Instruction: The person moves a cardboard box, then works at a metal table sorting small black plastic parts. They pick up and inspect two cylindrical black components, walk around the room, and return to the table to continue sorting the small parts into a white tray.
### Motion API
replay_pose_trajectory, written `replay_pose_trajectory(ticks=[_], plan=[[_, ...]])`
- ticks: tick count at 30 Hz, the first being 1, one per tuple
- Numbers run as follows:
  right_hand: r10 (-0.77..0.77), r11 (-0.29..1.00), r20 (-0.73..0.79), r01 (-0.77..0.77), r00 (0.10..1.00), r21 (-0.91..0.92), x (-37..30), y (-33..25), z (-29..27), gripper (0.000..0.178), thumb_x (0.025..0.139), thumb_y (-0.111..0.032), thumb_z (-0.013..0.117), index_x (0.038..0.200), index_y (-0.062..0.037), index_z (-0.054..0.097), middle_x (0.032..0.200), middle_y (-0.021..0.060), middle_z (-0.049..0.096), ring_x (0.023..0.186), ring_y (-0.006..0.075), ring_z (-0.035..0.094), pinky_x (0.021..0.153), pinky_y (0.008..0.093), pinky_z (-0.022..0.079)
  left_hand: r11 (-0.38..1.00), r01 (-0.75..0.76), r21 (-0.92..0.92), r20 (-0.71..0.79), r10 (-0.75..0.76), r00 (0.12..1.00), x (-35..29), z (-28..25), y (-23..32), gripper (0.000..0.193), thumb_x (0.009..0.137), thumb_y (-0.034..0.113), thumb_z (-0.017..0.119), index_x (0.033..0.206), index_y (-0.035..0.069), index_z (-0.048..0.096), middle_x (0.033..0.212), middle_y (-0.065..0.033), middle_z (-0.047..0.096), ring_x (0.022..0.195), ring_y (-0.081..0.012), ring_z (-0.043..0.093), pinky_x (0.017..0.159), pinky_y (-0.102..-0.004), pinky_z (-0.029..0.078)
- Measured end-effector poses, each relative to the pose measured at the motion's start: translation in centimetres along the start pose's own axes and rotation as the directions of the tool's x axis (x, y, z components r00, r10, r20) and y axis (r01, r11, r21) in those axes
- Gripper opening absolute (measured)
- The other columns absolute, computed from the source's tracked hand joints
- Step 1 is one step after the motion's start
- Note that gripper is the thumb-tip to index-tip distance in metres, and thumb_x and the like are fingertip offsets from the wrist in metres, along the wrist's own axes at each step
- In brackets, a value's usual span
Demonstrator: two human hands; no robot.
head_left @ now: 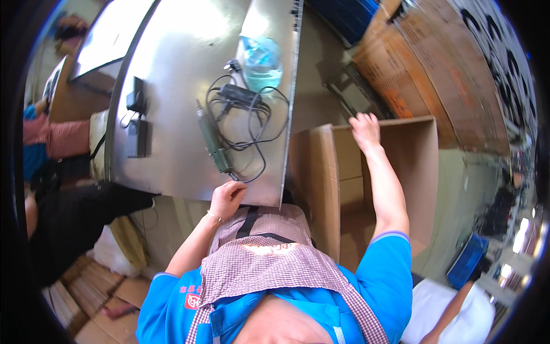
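Observation:
My right hand reaches forward, its fingers curled over the far rim of an open cardboard box that stands on my right. Flat cardboard shows inside the box. At the near edge of the metal table, my left hand is closed with curled fingers; what it holds, if anything, is hidden. Just beyond it lies a green electric screwdriver, its black cable looped beside it. A black power adapter rests among the loops. Farther back is a clear, bluish plastic bag or bottle.
Two black boxes, one a small adapter, are at the table's left. Large cardboard cartons lean beyond the open box, near a blue crate. Another person's dark-clothed leg is at left. Stacked cardboard lies lower left.

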State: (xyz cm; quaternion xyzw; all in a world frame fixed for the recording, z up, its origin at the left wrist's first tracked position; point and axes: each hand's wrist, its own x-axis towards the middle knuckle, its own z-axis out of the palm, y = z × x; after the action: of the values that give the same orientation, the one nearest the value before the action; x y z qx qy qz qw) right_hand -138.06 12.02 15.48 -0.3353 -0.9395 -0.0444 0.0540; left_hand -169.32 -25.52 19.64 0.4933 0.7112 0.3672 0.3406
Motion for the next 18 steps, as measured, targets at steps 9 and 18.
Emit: replay_pose_trajectory(ticks=[9, 18], plan=[[0.031, 0.999, 0.035, -0.033, 0.999, 0.036, -2.3, -1.9, -5.8, 0.009, 0.072, -0.008, 0.067, 0.077, -0.0116, 0.062, 0.082, 0.0067, 0.057, 0.084, 0.0251, 0.061, 0.068, 0.0385, 0.053, 0.997, 0.035, -0.068, -0.087, -0.041, 0.995, 3.0, 1.6, 1.4, 0.009, 0.084, -0.001, 0.066, 0.093, 0.001, 0.068, 0.075, -0.0061, 0.065, 0.065, -0.0124, 0.061, 0.060, -0.0246, 0.049], [0.063, 0.997, 0.103, -0.067, 0.993, 0.044, -5.9, -1.5, -10.4, 0.007, 0.073, -0.007, 0.066, 0.074, -0.0107, 0.060, 0.079, 0.0064, 0.055, 0.081, 0.0244, 0.060, 0.063, 0.0382, 0.054, 0.999, -0.004, -0.037, -0.059, 0.002, 0.998, 4.4, 2.2, 2.5, 0.009, 0.084, -0.003, 0.065, 0.093, -0.001, 0.067, 0.073, -0.0045, 0.062, 0.063, -0.0101, 0.060, 0.059, -0.0234, 0.047]])
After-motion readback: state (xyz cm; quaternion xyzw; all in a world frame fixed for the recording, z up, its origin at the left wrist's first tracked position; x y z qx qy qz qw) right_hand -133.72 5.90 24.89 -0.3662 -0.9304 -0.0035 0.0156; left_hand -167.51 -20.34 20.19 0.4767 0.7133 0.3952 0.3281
